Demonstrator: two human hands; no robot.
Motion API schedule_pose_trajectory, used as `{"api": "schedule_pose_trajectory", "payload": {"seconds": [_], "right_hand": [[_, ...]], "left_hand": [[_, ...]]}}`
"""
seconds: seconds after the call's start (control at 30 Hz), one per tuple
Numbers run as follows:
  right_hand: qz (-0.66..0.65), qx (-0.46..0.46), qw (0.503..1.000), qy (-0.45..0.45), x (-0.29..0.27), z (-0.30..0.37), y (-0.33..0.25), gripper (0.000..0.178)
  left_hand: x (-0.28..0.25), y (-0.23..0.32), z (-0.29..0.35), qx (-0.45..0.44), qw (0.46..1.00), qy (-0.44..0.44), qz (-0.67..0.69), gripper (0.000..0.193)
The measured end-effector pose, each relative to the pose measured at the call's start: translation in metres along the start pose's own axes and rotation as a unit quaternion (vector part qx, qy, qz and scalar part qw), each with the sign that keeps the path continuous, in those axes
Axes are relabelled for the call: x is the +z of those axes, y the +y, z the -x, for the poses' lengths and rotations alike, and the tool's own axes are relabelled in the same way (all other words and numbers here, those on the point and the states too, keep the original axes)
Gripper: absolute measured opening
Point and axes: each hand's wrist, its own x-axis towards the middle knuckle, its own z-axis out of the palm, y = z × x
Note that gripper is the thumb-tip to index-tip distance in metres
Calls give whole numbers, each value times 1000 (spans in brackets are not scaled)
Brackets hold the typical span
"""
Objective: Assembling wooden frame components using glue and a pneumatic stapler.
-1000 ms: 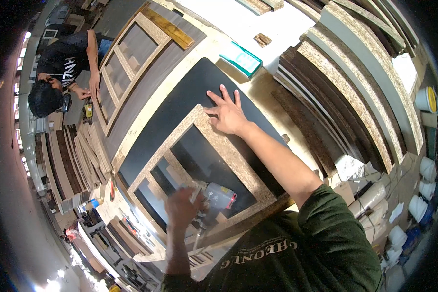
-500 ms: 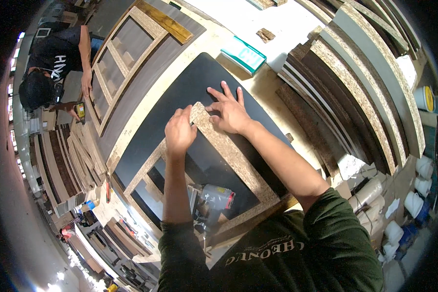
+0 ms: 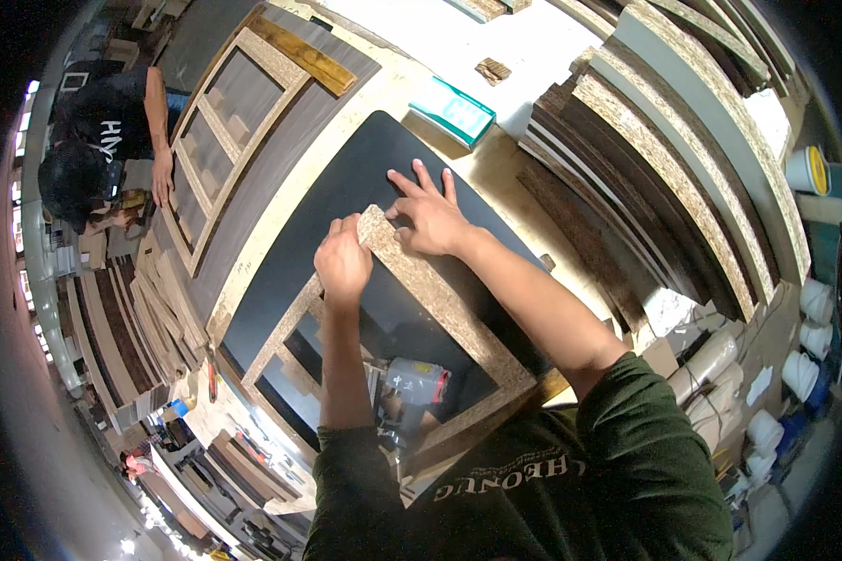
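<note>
The left hand (image 3: 343, 265) has its grip curled closed on the far corner of a chipboard frame (image 3: 440, 290), while the right hand (image 3: 430, 217) lies flat with fingers spread, its thumb side pressing the same corner and its fingertips on the black panel (image 3: 346, 196) beneath. The frame lies flat on that panel, which rests on the counter (image 3: 533, 56). A nail gun (image 3: 412, 385) sits inside the frame near the person's chest. Farther left, another person (image 3: 103, 140) leans over a second frame (image 3: 243, 122).
</note>
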Motion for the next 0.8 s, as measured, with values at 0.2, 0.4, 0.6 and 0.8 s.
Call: {"api": "schedule_pose_trajectory", "payload": {"seconds": [0.2, 0.4, 0.6, 0.8], "right_hand": [[-4, 8, 1000, -17, -1, 0, 1, 31], [-19, -2, 1000, -17, 1, -1, -2, 34], [25, 17, 999, -32, -1, -14, 8, 57], [45, -1, 990, -133, -8, -27, -14, 71]], "left_hand": [[-9, 0, -2, 8, 999, -42, 1, 43], [-6, -14, 3, 44, 999, -13, -3, 45], [1, -3, 2, 21, 999, -19, -29, 50], [1, -18, 22, -10, 1000, -14, -21, 56]]}}
